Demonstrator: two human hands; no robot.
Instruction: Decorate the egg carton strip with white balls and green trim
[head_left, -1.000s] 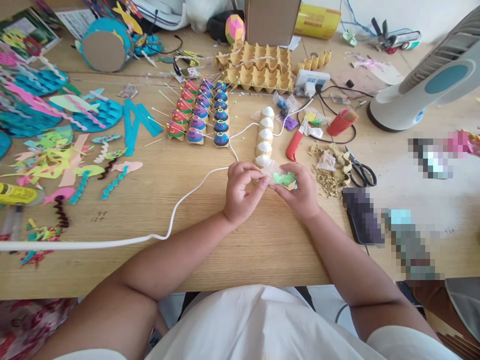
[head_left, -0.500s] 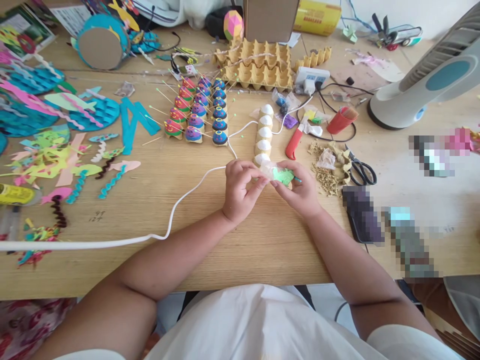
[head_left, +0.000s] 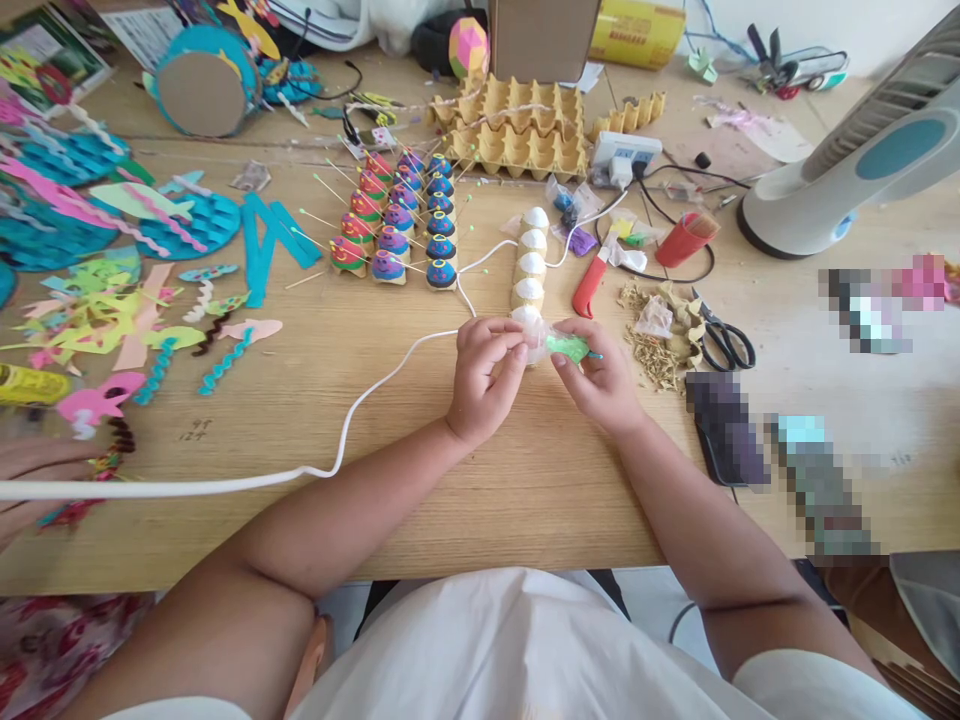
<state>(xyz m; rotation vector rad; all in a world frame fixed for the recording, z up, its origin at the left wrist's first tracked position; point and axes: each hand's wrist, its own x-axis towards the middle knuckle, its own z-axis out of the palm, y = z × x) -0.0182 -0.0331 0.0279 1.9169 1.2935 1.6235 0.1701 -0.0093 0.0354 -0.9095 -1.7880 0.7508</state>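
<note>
Pinching the bag [head_left: 535, 342], my left hand [head_left: 486, 388] has the green piece [head_left: 568, 347] rightward, lying crosswise — gripped by my right hand [head_left: 604, 388].

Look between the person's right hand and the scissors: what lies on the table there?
Between the right hand and the scissors lie brown scraps, torn carton and a crumpled clear bag, as the head view shows.

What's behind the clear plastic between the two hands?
Behind the clear plastic runs the white-topped strip, its near end partly covered. The left hand, right hand and green piece hide whatever lies directly behind them.
</note>
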